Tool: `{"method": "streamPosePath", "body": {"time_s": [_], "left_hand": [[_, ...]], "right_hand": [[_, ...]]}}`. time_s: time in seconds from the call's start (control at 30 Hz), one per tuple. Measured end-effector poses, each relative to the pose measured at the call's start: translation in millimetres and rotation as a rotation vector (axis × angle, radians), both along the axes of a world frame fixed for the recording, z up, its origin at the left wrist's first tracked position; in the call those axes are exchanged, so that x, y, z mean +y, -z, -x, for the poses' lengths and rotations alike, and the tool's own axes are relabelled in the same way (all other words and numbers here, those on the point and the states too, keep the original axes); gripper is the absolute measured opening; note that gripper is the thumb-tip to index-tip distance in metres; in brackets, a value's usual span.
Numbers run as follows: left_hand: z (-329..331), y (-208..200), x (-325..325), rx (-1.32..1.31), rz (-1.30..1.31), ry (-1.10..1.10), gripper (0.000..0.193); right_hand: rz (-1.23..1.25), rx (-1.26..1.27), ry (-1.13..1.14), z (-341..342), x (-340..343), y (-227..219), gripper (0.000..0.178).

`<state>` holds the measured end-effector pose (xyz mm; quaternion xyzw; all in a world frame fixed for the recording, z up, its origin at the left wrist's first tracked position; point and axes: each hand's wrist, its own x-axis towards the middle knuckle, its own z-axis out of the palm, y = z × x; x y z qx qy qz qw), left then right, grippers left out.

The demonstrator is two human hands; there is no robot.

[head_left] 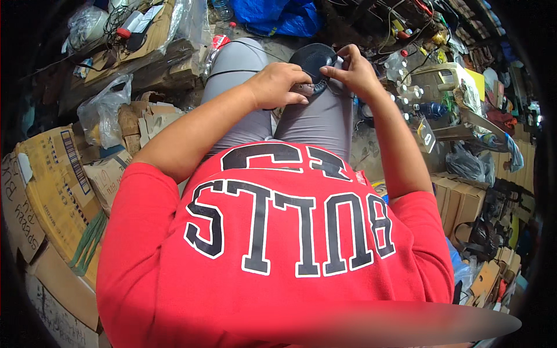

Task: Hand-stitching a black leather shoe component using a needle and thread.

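A black shoe (311, 59), its rounded dark end facing up, rests on my right knee. My left hand (283, 84) grips its near left side with bent fingers, beside a brownish part (303, 89) that could be trim or a separate piece. On the shoe's right edge is my right hand (355, 72), thumb pressed on the rim and fingers curled round the far side. Something pale shows between that thumb and fingers, too small to name. A thin dark cord (235, 72) crosses my left knee.
Cardboard boxes (61, 191) stack up at the left, below a clear plastic bag (107, 110). A wooden bench (148, 61) with clutter stands far left. Beyond my knees lies a blue tarp (278, 16). Several small bottles (400, 78) and a light crate (449, 78) sit at the right.
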<state>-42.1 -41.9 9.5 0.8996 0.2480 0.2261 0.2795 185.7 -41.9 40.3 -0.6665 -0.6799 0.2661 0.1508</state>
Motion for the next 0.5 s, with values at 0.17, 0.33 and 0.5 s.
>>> {"method": "streamPosePath", "body": {"time_s": [0.17, 0.33, 0.5], "left_hand": [[4.5, -24.6, -1.2, 0.194, 0.028, -0.058, 0.036], [-23.7, -13.8, 44.9, -0.138, 0.036, -0.210, 0.029], [-57.9, 9.8, 49.1, -0.049, 0.172, -0.190, 0.038]], "right_hand": [[-0.176, 0.265, 0.081, -3.5, -19.0, 9.1, 0.049], [0.161, 0.247, -0.094, 7.6, -31.7, -9.1, 0.047], [0.041, 0.060, -0.187, 13.2, -35.8, -7.5, 0.032]]}}
